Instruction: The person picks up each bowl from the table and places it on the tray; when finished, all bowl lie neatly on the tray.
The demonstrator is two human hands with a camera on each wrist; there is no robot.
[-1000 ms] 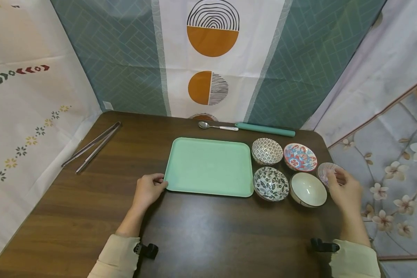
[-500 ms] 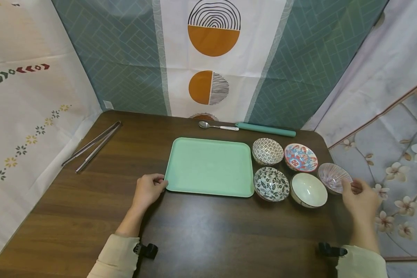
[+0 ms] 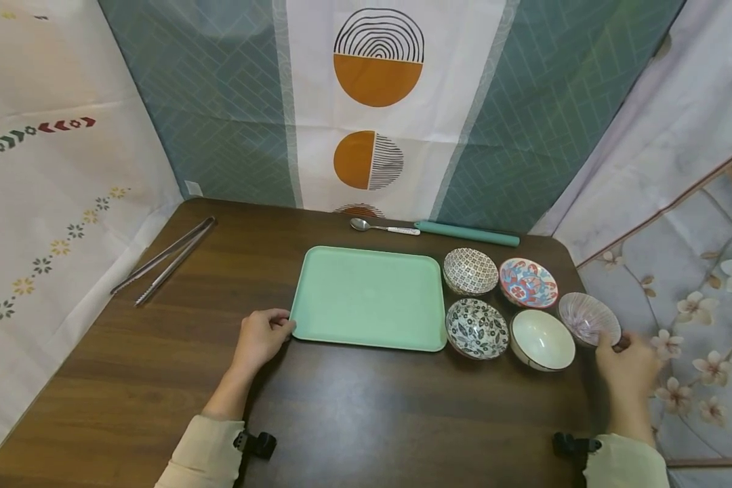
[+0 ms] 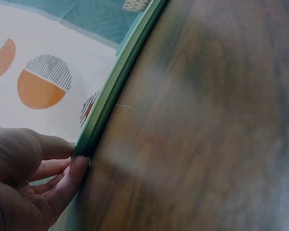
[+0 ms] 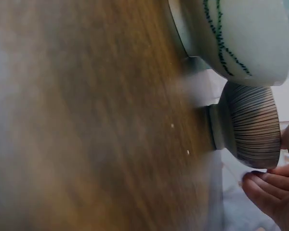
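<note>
My left hand (image 3: pixel 262 339) pinches the near left corner of a mint-green tray (image 3: pixel 369 298); in the left wrist view the thumb and fingers (image 4: pixel 77 168) meet at its edge. At the right end of the table, my right hand (image 3: pixel 631 369) is at the near rim of a small striped bowl (image 3: pixel 587 313). The right wrist view shows the thumb against the striped bowl's (image 5: pixel 255 126) rim and the fingers (image 5: pixel 265 192) curled just below it. A cream bowl (image 3: pixel 543 339) stands just left of the striped one.
Beside the tray stand a checked bowl (image 3: pixel 470 271), a red-and-blue bowl (image 3: pixel 529 282) and a black floral bowl (image 3: pixel 477 329). A spoon (image 3: pixel 385 227) and a teal stick (image 3: pixel 467 233) lie along the back edge. Metal tongs (image 3: pixel 165 261) lie at the left.
My right hand has shifted from over the striped bowl to its right side, then to its near rim, uncovering the bowl's inside. My left hand has stayed at the tray corner.
</note>
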